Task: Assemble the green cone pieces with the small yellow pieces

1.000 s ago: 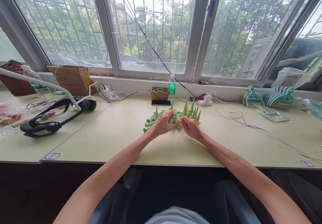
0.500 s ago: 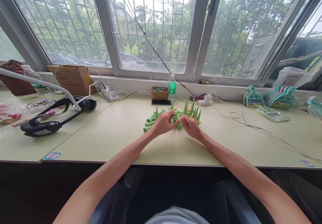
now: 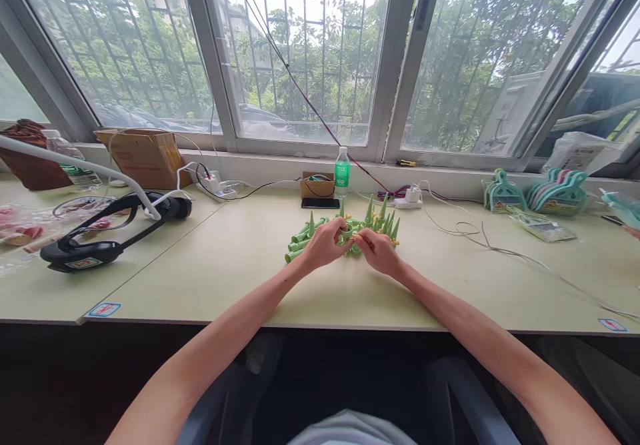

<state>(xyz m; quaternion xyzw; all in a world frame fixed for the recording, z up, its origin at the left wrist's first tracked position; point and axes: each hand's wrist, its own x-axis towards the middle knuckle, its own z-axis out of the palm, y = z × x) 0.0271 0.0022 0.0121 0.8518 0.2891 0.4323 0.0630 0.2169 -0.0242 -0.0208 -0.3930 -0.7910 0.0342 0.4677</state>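
Observation:
My left hand (image 3: 325,245) is closed on a small green plastic piece (image 3: 347,233) with a rounded, cup-like end. Close beside it, my right hand (image 3: 381,253) pinches at the piece's right side, where a tiny yellowish bit shows between the fingertips. Green ribbed tubes (image 3: 294,256) lie to the left of and behind my left hand. Several pointed green pieces (image 3: 390,224) stand upright behind my right hand, with small yellow parts (image 3: 395,242) among them. My fingers cover part of what they hold.
Behind the pile are a black phone (image 3: 320,203), a small cardboard box (image 3: 318,186) and a green-labelled bottle (image 3: 342,173). A black headset (image 3: 95,245) lies left. White cables (image 3: 480,235) and teal hangers (image 3: 557,193) are right. Another person's hand (image 3: 633,232) shows at the right edge.
My right hand has shifted slightly left, its fingertips nearer the green piece. At the right edge, a teal item has moved and another person's hand now shows.

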